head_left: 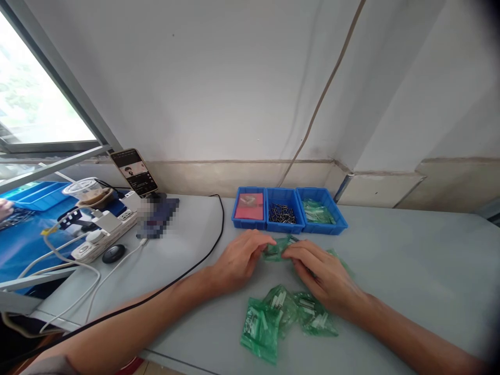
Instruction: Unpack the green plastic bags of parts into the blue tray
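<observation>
Between my two hands is a small green plastic bag (275,251) with thin metal pieces inside. My left hand (242,258) pinches its left edge with thumb and forefinger. At its right edge, the fingers of my right hand (322,273) are closed on the same bag. Nearer to me lie several filled green bags (261,328), partly overlapping, with pale and metallic rods showing through. Another green bag (340,260) is mostly hidden behind my right hand. Just beyond stand a blue bin of dark metal screws (282,214) and a blue bin of flat green bags (317,211).
A third blue bin (237,221) holds a red card. To the left are a propped phone (135,172), a power strip (88,251), a black mouse-like object (113,253) and a lidded cup (88,191). A black cable (187,272) crosses the table over my left forearm.
</observation>
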### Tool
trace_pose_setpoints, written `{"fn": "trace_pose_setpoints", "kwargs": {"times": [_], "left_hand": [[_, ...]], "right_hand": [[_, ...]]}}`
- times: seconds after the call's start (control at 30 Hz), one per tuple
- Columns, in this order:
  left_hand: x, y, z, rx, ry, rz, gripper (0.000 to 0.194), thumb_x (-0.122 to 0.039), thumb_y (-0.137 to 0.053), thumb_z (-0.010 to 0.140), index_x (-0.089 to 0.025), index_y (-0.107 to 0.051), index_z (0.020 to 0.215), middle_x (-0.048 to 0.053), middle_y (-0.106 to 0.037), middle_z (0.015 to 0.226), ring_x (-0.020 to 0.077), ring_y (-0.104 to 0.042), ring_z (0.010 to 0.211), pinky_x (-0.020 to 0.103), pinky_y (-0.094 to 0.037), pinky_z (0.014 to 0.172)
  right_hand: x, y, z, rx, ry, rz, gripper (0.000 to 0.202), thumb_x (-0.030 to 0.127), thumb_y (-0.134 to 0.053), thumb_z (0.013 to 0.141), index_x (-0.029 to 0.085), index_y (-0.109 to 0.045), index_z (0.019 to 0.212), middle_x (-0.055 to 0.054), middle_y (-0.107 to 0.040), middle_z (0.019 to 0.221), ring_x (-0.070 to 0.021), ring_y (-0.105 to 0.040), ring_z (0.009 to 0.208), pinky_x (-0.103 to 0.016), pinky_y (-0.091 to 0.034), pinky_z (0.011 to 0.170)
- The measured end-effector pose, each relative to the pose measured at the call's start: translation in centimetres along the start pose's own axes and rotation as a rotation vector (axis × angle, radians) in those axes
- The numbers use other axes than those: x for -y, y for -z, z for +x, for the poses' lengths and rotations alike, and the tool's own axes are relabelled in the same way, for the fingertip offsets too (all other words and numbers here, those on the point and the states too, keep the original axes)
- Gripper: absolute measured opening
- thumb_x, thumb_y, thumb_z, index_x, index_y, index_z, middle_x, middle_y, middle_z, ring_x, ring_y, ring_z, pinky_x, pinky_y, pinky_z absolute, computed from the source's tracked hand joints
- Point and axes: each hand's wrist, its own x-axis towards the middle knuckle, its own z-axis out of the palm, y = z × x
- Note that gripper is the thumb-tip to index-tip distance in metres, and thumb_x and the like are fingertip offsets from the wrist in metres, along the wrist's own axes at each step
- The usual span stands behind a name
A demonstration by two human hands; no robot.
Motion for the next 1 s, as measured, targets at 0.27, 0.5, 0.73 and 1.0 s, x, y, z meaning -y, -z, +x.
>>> {"fn": "trace_pose_setpoints", "kwargs": {"times": [0.27, 0.5, 0.73, 1.0], "left_hand": [[-0.8, 0.5, 0.8, 0.078, -0.001, 0.005, 0.033, -0.011, -0.04, 0.111, -0.018, -0.054, 0.139, 0.012, -0.069, 0.119, 0.0224, -0.064, 0.105, 0.038, -0.055, 0.095], [-0.98, 0.64, 0.77, 0.144, 0.023, 0.021, 0.037, -0.015, -0.045, 0.11, -0.02, -0.051, 0.147, 0.014, -0.068, 0.131, 0.0253, -0.063, 0.117, 0.043, -0.054, 0.103], [-0.85, 0.56, 0.66, 0.141, 0.021, 0.022, 0.039, -0.017, -0.05, 0.11, -0.021, -0.05, 0.149, 0.013, -0.066, 0.133, 0.0246, -0.063, 0.119, 0.042, -0.054, 0.105], [-0.84, 0.59, 0.5, 0.163, 0.063, 0.017, 0.041, -0.02, -0.05, 0.11, -0.023, -0.046, 0.15, 0.01, -0.068, 0.122, 0.0232, -0.064, 0.108, 0.04, -0.054, 0.1]], "right_hand": [[0.06, -0.08, 0.26, -0.067, -0.023, -0.054, 0.023, 0.014, -0.052, 0.109, 0.03, -0.06, 0.123, -0.005, -0.076, 0.113, -0.0244, -0.068, 0.098, -0.038, -0.056, 0.084], [-0.23, -0.13, 0.27, -0.112, -0.06, -0.058, 0.019, 0.016, -0.053, 0.107, 0.029, -0.062, 0.117, -0.006, -0.07, 0.108, -0.0238, -0.069, 0.097, -0.035, -0.058, 0.081], [-0.32, -0.26, 0.22, -0.197, -0.133, -0.073, 0.012, 0.024, -0.051, 0.109, 0.028, -0.062, 0.111, -0.008, -0.065, 0.112, -0.023, -0.07, 0.097, -0.034, -0.058, 0.078], [-0.81, -0.74, -0.62, -0.276, -0.321, 0.015, 0.014, 0.03, -0.055, 0.109, 0.028, -0.054, 0.122, -0.004, -0.072, 0.102, -0.0217, -0.072, 0.086, -0.029, -0.055, 0.067]]}}
